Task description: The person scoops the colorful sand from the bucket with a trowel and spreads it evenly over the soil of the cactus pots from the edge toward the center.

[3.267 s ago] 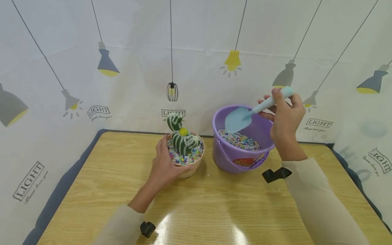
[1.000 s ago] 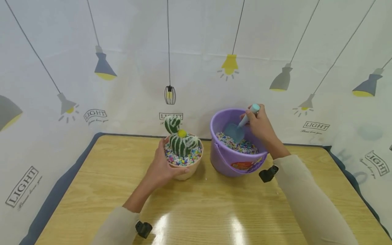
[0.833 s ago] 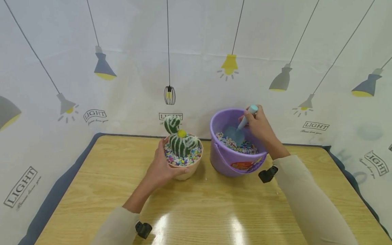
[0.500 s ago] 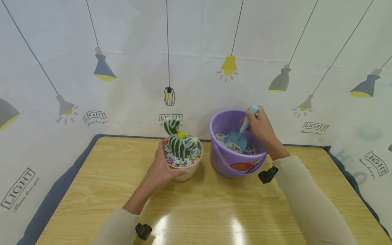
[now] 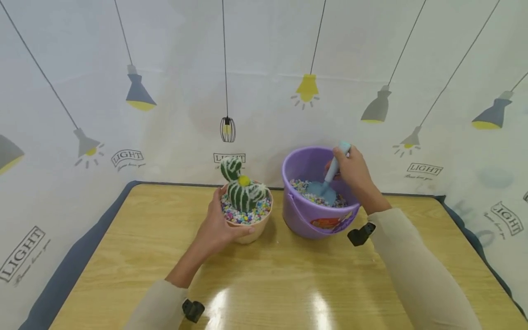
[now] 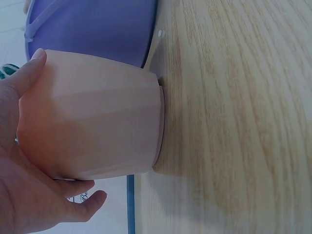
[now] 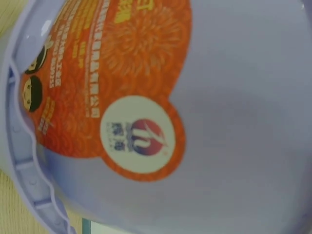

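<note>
My left hand holds a pale peach flower pot around its near left side, thumb along the rim. A green and white toy cactus with a yellow flower stands in it among colourful pebbles. To the right is a purple bucket, part-filled with similar pebbles. Over its rim, my right hand grips a light blue scoop by the handle. The scoop's blade rests in the pebbles, partly buried. In the right wrist view only the bucket's side with its orange label shows; the hand is hidden.
Pot and bucket stand near the back edge of the wooden table, close together. A white cloth printed with lamps hangs behind and at the sides. A small white pebble lies on the table beside the bucket.
The scoop has gone from above the bucket's left rim down into the pebbles, then pushed rightward and tilted more upright. The left hand stays on the pot.
</note>
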`<state>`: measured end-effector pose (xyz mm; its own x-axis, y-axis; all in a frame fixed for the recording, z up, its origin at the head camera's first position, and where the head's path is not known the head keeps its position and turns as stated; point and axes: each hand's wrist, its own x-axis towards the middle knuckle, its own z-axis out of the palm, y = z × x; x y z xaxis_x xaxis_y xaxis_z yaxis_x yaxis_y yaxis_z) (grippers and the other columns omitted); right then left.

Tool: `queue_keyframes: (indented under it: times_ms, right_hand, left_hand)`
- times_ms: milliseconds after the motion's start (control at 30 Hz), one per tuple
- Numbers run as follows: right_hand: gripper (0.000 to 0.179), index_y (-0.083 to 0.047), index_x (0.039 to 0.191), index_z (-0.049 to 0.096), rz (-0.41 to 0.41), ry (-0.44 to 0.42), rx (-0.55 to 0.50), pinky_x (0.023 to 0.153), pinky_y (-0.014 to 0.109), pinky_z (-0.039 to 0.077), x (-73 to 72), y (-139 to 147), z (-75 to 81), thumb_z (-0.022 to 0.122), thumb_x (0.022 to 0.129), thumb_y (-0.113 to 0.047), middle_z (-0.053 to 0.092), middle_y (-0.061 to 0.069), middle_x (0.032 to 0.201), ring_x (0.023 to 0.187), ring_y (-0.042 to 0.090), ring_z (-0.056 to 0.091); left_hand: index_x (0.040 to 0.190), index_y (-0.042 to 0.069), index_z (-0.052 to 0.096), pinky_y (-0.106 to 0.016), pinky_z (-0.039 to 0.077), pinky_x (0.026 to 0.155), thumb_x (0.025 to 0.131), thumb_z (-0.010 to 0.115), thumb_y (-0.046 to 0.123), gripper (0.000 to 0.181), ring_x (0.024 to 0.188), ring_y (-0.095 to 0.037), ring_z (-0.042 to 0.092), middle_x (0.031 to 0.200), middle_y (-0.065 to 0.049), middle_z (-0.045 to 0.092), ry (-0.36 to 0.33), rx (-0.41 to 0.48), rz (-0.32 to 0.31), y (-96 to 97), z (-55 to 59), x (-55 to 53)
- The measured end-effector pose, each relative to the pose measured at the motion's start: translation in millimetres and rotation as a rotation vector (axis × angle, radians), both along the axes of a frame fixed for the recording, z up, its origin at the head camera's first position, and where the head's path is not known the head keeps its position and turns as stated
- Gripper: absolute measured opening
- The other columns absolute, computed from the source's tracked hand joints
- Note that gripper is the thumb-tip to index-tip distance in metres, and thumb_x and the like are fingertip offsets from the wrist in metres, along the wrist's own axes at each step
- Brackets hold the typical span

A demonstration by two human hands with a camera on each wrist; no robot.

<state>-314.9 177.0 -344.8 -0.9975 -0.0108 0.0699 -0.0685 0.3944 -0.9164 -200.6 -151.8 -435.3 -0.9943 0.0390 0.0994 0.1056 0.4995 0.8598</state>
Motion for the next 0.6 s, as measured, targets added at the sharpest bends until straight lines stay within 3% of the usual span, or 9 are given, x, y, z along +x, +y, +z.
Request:
queue_keyframes:
  times_ms: [133,367,600]
  right_hand:
    - [0.042,0.001,0.117,0.043,-0.030,-0.039,-0.012,0.068,0.036,0.060,1.2,5.1,1.4,0.040,0.104,-0.038,0.068,0.004,0.079,0.065,0.011,0.069]
    - [0.046,0.006,0.120,0.042,-0.065,-0.076,-0.101,0.056,0.029,0.058,-0.2,7.9,4.4,0.042,0.104,-0.037,0.066,-0.004,0.070,0.061,0.010,0.070]
    - [0.036,0.000,0.112,0.046,-0.072,-0.103,-0.148,0.051,0.026,0.056,-0.4,4.8,3.2,0.042,0.104,-0.035,0.067,-0.003,0.067,0.058,0.012,0.069]
  left_hand:
    - [0.154,0.016,0.009,-0.056,0.031,0.111,0.059,0.092,0.043,0.130,0.137,-0.033,0.034,0.153,-0.013,0.027,0.002,-0.001,0.001,3.1,0.9,-1.3]
    - [0.155,0.023,0.006,-0.057,0.032,0.110,0.058,0.091,0.048,0.131,0.138,-0.033,0.034,0.155,-0.010,0.025,-0.019,0.003,0.011,5.8,2.0,-3.6]
    - [0.155,0.022,0.008,-0.059,0.031,0.110,0.058,0.091,0.046,0.130,0.138,-0.035,0.034,0.155,-0.012,0.025,-0.022,-0.013,0.030,4.6,0.4,-0.6]
